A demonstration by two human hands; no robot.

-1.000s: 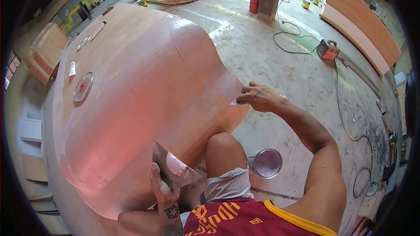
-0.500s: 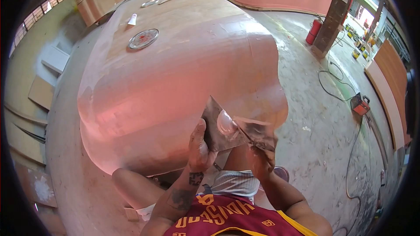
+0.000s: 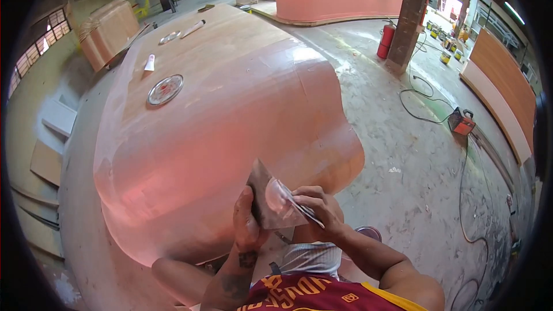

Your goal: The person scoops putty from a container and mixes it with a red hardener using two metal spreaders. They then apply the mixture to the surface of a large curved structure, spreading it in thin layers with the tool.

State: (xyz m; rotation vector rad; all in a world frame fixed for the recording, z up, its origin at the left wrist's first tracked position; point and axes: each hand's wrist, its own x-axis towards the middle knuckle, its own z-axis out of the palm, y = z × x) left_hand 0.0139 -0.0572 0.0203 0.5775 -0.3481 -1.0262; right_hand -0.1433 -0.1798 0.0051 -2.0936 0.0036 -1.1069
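Ahead of you a red fire extinguisher (image 3: 386, 42) stands beside a pillar (image 3: 406, 31); a boxy machine (image 3: 461, 123) sits on your right.

I can make out one word, HOUSE, in yellow-orange letters (image 3: 296, 289) across the front of the maroon jersey (image 3: 322, 300); a character below it is too distorted to tell. The jersey's small emblem (image 3: 349, 298) is too tiny to read. So is the red print on the round lid (image 3: 165, 90), lying near the curved panel's (image 3: 242, 121) left edge.
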